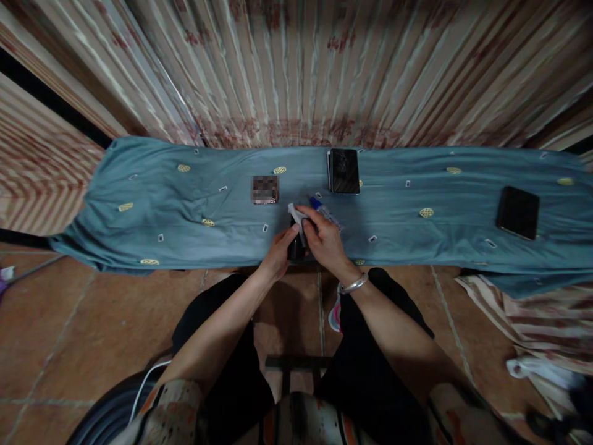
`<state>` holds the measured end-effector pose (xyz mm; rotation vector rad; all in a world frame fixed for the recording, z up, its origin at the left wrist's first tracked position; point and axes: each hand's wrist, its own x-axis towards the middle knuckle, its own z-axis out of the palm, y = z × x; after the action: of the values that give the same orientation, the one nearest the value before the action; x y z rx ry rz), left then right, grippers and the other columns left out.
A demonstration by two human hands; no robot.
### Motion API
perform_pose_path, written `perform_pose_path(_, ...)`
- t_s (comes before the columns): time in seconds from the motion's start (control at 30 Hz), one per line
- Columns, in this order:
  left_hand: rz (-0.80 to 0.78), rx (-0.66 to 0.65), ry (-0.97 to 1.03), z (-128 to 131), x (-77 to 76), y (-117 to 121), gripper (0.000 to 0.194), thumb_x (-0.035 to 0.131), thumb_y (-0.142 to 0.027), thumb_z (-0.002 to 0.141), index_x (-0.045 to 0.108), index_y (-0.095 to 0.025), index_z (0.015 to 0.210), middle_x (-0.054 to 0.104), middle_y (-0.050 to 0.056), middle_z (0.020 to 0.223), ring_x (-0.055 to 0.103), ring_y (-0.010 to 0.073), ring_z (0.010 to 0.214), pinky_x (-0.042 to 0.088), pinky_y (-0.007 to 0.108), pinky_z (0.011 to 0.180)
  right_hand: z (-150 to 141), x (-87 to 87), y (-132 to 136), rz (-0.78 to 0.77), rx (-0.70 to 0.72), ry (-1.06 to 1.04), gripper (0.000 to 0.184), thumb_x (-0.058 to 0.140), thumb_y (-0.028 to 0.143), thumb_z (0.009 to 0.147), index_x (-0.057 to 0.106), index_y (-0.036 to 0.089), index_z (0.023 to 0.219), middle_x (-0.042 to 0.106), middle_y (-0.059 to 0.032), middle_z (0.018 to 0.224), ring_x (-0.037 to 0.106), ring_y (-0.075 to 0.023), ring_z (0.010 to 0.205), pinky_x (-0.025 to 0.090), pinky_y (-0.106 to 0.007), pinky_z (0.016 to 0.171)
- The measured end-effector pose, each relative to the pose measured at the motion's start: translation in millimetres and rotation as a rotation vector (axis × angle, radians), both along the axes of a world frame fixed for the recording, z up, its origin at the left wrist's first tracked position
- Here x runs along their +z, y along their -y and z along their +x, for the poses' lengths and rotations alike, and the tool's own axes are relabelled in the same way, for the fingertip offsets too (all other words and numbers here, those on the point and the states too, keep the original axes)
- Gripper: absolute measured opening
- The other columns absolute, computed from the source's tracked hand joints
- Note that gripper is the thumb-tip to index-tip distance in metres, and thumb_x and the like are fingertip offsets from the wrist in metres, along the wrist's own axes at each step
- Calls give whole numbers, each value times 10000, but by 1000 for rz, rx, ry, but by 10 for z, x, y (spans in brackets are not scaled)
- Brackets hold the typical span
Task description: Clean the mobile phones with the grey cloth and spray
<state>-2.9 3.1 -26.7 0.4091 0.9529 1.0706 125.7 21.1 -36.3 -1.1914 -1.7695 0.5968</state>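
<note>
My left hand (278,252) grips a black phone (295,250) above the front part of the cloth-covered surface. Its fingers are wrapped around the edge, and much of the phone is hidden. In the fingers of my right hand (325,238) is a white wipe (298,217), pressed against the phone's upper part. Just beyond the right fingers lies a clear bottle with a blue cap (323,210), partly covered by the hand. A small dark device with a blurred face (265,190) rests to the upper left of my hands.
Dark phones in a small stack (344,171) lie toward the back, and another dark phone (519,212) at the far right. A wrinkled blue-green cloth (222,238) covers the long narrow surface. Pleated patterned curtains (296,74) hang behind it. A black coiled thing (109,411) sits lower left.
</note>
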Motion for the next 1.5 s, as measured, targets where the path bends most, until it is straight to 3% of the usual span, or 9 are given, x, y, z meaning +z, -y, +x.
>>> perform_pose_path(0.3,-47,61,70,26,125,-22,363,471,-352,1042,695,-180,1270,805,73,1059,739,246,1113,604,375,965,7,-84,-36,-76,-25,74,425,399,210,1012,648,185,1356,743,-110,1286,696,-247,1183,558,-435,1057)
perform_pose_path(0.43,-37,150,63,57,163,-50,364,452,-281,1043,686,-137,1282,784,82,1186,693,215,1223,524,339,1093,-53,-75,61,8,7,116,500,360,215,1032,540,159,1495,626,-138,1474,565,-243,1398,416,-495,1232)
perform_pose_path(0.57,-77,200,63,39,153,-75,339,475,-289,1027,691,-181,1265,786,48,1178,667,193,1266,481,331,1141,-147,-73,171,72,65,137,532,353,253,1057,450,164,1572,512,-146,1588,431,-271,1518,335,-539,1285)
perform_pose_path(0.77,-195,302,110,-26,125,-159,264,444,-243,1017,702,-196,1048,781,8,1009,694,144,1192,527,222,1026,-250,-94,281,160,161,165,503,348,219,1069,486,156,1548,535,-157,1563,448,-263,1504,398,-509,1263)
perform_pose_path(0.93,-186,233,141,-97,117,-230,416,371,-367,1059,671,-191,831,779,60,909,730,183,1082,573,274,969,-280,-86,347,211,208,178,495,374,139,1045,522,136,1517,567,-165,1530,451,-246,1496,415,-481,1260)
perform_pose_path(1.03,-151,179,138,-150,75,-239,471,375,-431,1057,706,-201,814,748,53,756,754,203,941,600,296,879,-275,-55,372,195,216,190,478,388,139,1045,565,164,1489,607,-144,1492,487,-248,1467,434,-480,1250)
perform_pose_path(1.2,-134,172,175,-209,48,-219,513,369,-448,1070,742,-186,835,702,21,672,662,141,619,578,264,729,-251,-5,399,195,210,227,467,403,115,1034,626,193,1437,652,-121,1444,545,-248,1415,484,-475,1220)
perform_pose_path(1.4,-131,195,184,-201,94,-235,561,345,-487,1073,716,-161,806,712,23,693,634,90,603,536,193,634,-200,0,388,203,208,257,477,429,91,1011,628,181,1435,667,-129,1421,583,-258,1377,506,-474,1201)
perform_pose_path(1.5,-142,239,162,-188,83,-273,499,417,-499,1046,698,-167,803,699,8,676,626,99,584,537,208,626,-168,-15,360,191,186,255,483,420,86,1006,629,180,1432,681,-130,1397,597,-259,1359,516,-479,1190)
